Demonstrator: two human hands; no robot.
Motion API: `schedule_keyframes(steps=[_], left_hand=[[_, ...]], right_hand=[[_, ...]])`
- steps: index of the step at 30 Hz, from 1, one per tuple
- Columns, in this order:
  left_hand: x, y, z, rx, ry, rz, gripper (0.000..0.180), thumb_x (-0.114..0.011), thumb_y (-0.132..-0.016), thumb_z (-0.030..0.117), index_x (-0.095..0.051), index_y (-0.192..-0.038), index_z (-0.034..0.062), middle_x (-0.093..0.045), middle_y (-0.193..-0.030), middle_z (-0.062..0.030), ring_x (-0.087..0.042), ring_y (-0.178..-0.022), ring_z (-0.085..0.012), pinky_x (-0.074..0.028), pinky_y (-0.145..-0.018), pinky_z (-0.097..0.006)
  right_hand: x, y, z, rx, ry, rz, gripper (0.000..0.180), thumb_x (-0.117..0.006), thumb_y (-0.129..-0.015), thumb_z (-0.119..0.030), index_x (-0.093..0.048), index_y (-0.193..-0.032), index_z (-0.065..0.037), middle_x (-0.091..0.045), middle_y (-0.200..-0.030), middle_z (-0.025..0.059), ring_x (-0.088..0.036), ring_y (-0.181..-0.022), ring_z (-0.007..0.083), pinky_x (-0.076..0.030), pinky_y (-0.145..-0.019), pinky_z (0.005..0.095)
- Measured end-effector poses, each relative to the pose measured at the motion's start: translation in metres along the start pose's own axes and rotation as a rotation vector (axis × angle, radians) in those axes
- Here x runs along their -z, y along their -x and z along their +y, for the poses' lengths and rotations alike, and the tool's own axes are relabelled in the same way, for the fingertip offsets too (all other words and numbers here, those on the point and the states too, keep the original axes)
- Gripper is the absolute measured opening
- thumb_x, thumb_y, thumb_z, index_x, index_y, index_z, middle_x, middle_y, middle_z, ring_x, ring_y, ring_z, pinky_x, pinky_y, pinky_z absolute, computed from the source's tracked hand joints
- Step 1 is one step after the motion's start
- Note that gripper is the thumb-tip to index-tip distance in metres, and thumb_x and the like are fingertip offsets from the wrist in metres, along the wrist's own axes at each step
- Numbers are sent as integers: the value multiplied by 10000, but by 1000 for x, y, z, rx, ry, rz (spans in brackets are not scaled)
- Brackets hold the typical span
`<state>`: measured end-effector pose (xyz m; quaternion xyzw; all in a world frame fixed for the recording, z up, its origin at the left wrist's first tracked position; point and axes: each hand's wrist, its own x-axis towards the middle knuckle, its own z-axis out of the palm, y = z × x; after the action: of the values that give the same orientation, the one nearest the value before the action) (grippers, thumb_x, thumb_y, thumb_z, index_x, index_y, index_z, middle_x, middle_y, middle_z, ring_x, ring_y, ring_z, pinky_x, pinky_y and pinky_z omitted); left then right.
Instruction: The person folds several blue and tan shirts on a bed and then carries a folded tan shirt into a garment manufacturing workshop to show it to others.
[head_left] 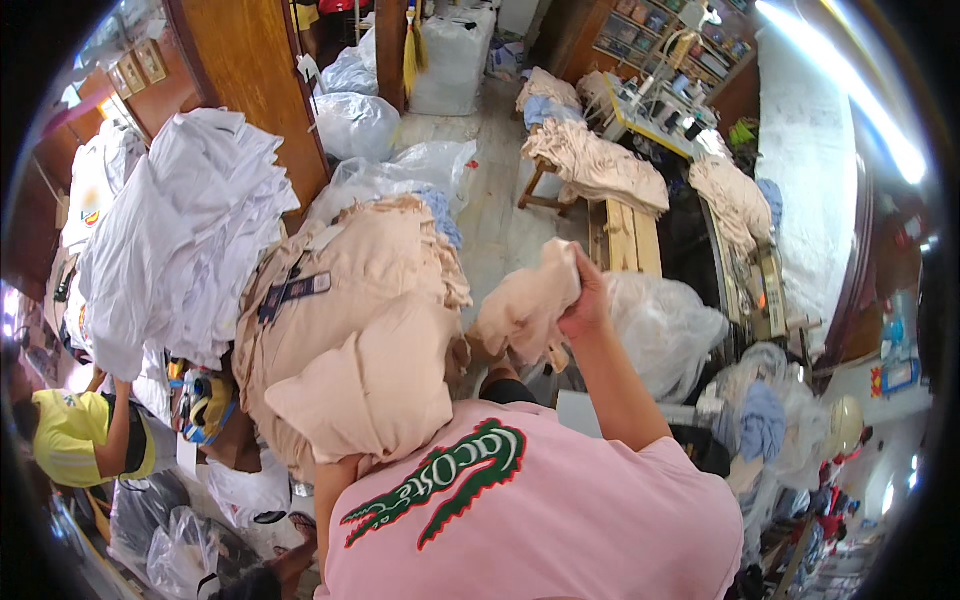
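A bunched beige cloth (528, 305) hangs from my right hand (588, 300), raised in front of me with its fingers wrapped round the fabric. My left forearm (335, 482) reaches under a folded beige piece (370, 385), which hides the hand and its fingers. That piece lies against the front of a tall pile of beige garments (345, 250). A dark label (295, 290) shows on one garment in the pile.
White garments (190, 220) are heaped at left, near a person in a yellow top (75, 435). Clear plastic bags (655, 330) stand right of my arm. Beyond are a wooden bench (630, 240) bearing beige fabric (595, 165) and a sewing machine (680, 50).
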<state>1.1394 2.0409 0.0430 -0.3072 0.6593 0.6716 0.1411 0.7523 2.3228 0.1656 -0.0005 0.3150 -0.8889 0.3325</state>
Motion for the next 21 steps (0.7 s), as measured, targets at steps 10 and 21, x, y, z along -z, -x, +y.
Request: schedule_keyframes(steps=[10,21], left_hand=[[-84,-163,124,-37,-512,325,340,-608,-925,127,-672,-1257,97,-710,-1188,-173,-679,-1093,-320,-541,-899,-405],[-132,-401,322,-254,-513,403,220,-539,-988,61,-666,-1158,5,-722,-1112,-191,-696,-1037,-286,-524,-941,-401]], right_hand=[[89,-213,-75,-671,74,18,433,-581,-1005,-387,-639,-1245,-31,-693,-1209,157,-675,-1095,296,-527,-983,445],[139,-388,-184,-840,-113,-100,402,-623,-987,-351,-629,-1209,-16,-709,-1114,156,-701,-1016,301,-563,-928,444]])
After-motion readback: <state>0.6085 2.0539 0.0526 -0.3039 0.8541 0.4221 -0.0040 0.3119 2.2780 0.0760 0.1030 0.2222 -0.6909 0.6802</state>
